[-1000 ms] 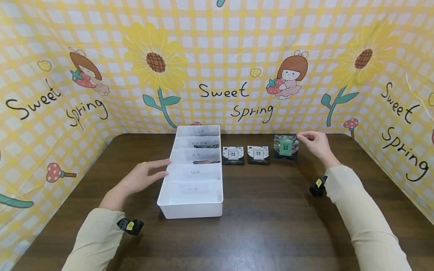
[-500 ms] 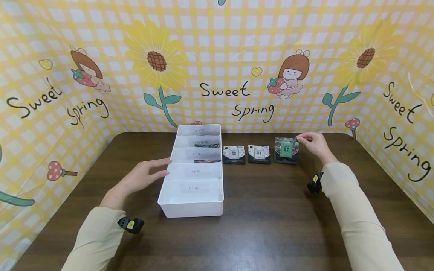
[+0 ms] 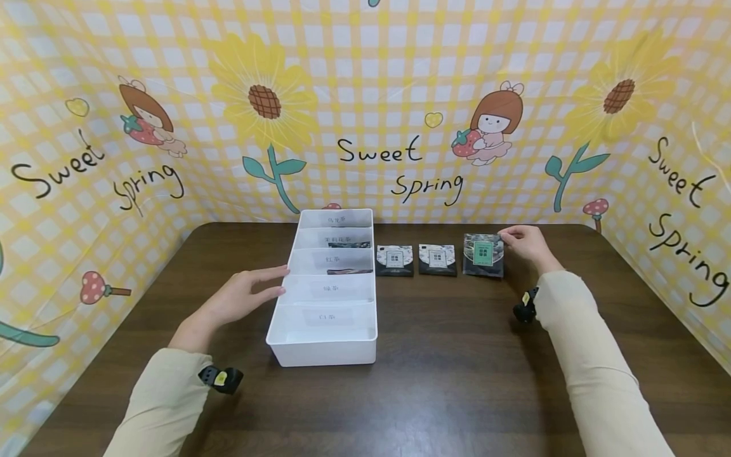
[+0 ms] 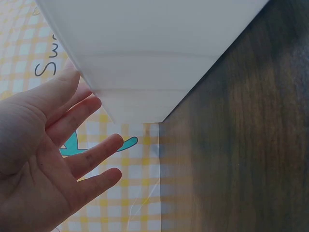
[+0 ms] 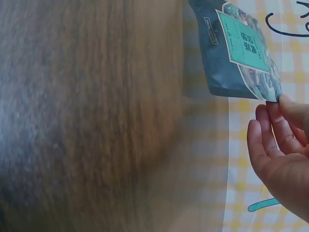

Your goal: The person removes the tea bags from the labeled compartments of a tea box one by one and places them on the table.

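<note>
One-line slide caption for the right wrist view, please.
Right hand pinching a green-labelled packet by one corner, with brown tabletop and yellow-checked cloth in view.

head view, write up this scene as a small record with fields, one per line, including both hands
container: white box, five compartments in a row
box contents: packet edges showing in the second and third compartments from the far end
left hand: fingertips touching the box's left side
right hand: pinching the upper right corner of the green-labelled packet
other packets: two pale-labelled packets side by side, right of the box
surface: dark wooden table
backdrop: yellow checked cloth
</note>
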Tool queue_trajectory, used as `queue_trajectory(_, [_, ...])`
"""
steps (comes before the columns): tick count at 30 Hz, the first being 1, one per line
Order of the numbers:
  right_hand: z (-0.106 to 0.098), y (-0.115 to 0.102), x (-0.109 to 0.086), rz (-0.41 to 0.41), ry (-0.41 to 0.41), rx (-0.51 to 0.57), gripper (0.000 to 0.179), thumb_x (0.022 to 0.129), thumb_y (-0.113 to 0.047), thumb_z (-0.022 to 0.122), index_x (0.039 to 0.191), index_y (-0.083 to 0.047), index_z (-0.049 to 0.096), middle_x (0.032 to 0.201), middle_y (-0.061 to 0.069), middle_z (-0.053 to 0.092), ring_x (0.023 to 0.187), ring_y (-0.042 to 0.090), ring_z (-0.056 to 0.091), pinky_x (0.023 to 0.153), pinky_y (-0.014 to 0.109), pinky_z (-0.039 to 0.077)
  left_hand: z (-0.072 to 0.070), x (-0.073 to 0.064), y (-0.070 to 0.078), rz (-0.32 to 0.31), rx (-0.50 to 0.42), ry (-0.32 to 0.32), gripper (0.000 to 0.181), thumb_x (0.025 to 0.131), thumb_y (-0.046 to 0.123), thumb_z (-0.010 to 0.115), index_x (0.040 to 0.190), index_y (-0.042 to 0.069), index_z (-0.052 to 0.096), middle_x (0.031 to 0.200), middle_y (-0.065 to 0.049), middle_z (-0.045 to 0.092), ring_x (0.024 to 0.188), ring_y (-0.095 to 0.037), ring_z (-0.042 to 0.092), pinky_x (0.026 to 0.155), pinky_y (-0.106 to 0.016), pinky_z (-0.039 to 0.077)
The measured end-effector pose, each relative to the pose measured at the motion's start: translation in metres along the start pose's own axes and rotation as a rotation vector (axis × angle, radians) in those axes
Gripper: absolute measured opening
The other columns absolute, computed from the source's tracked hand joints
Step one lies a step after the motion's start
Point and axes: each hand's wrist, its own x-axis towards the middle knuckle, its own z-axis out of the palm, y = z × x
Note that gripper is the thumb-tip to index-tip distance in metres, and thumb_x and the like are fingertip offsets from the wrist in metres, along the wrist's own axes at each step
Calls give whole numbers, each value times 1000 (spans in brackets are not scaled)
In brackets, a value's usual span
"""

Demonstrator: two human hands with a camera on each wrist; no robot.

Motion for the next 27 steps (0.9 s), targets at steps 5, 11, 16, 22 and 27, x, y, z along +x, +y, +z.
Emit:
queue_trajectory(5, [1, -3, 1, 34, 0, 17, 39, 100, -19, 39, 124, 10, 52, 123, 32, 54, 110, 40, 56, 93, 45, 49, 0, 0, 0, -3, -2, -1, 49, 93, 28, 58, 135, 6, 49, 139, -17, 48, 131, -39, 42, 104, -56, 37])
queue_trajectory(11, [1, -9, 0, 48, -31, 24, 42, 100, -17, 38, 127, 14, 48, 126, 36, 50, 115, 43, 54, 98, 49, 46, 1, 1, -2, -15, -3, 0, 49, 93, 28, 58, 136, 6, 48, 139, -17, 48, 132, -38, 42, 104, -56, 37])
queue_trajectory(16, [1, -11, 0, 70, -62, 3, 43, 100, -17, 39, 128, 15, 45, 127, 37, 49, 116, 43, 53, 100, 49, 44, 1, 1, -2, -18, -5, 0, 49, 92, 27, 58, 136, 6, 48, 140, -17, 47, 132, -38, 41, 105, -56, 37])
queue_trajectory(22, [1, -9, 0, 91, -89, -46, 44, 100, -20, 40, 130, 12, 43, 130, 35, 46, 119, 45, 47, 102, 53, 39, 0, 0, -1, -19, -8, -1, 49, 92, 27, 58, 136, 6, 48, 140, -17, 47, 132, -38, 41, 105, -56, 37])
queue_trajectory(27, [0, -10, -2, 97, -94, -54, 46, 99, -22, 41, 132, 10, 42, 133, 34, 43, 123, 45, 43, 104, 54, 37, 0, 0, 0, -11, -5, 2, 49, 92, 27, 58, 135, 6, 49, 139, -17, 48, 131, -38, 42, 104, -56, 37])
